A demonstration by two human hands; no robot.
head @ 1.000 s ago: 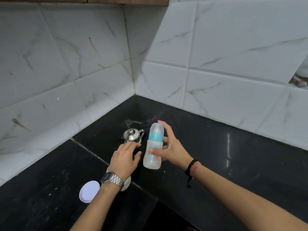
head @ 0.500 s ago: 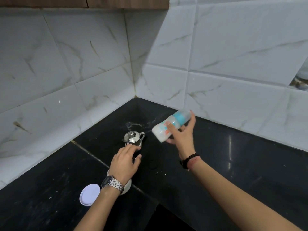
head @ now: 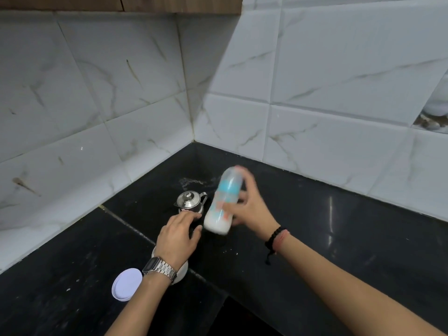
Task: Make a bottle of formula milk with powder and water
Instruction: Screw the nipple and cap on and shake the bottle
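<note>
My arms were bare, with no sleeves. On my left wrist I wore a silver metal-link watch with a dark rectangular face. My right wrist carried 2 bands: a black beaded bracelet and a reddish thread.

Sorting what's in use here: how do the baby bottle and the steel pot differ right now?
The bottle is translucent plastic with a blue band and white milk inside; the pot is shiny steel, its contents hidden.
The bottle is gripped in the right hand above the counter and tilted; the pot stands upright on the counter, held by neither hand.
The bottle is blurred; the pot looks sharp.
Both are closed on top.
</note>
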